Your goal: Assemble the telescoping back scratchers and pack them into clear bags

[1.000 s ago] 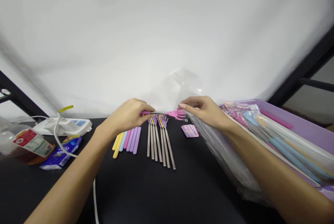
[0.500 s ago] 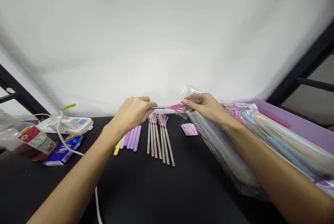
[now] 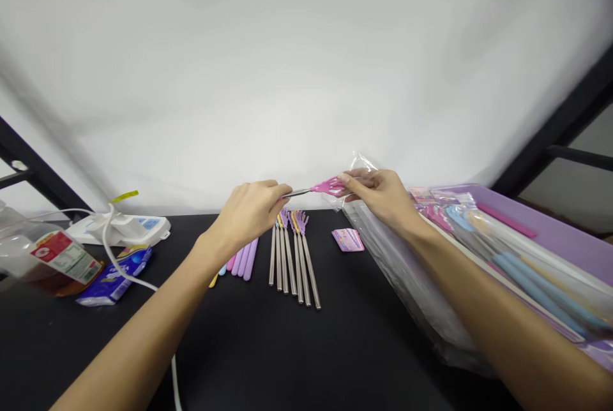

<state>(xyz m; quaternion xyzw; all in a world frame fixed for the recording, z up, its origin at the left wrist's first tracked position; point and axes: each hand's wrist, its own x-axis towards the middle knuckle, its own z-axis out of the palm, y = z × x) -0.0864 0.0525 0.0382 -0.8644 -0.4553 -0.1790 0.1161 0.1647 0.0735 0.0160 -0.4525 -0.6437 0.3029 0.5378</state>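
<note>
My left hand (image 3: 253, 207) is closed round the handle end of a back scratcher. Its thin metal rod and pink hand-shaped head (image 3: 327, 186) point right. My right hand (image 3: 378, 193) pinches a clear plastic bag (image 3: 361, 162), its thumb and fingertips at the tips of the pink head. Whether the tips are inside the bag, I cannot tell. Below, several metal back scratcher rods (image 3: 299, 264) with purple and yellow heads lie side by side. Purple, pink, blue and yellow handles (image 3: 249, 261) lie left of them, partly behind my left wrist.
A small stack of pink printed cards (image 3: 348, 240) lies on the black table (image 3: 287, 360). To the right are a pile of clear bags (image 3: 407, 283) and a purple bin (image 3: 541, 223) with packed scratchers. At left stand a power strip (image 3: 129, 228), blue packet (image 3: 115, 277) and bottle (image 3: 57, 258).
The pink head has come up to my right fingertips and now tilts slightly upward. My left hand has shifted right along with the scratcher. The bag's open end has moved slightly right.
</note>
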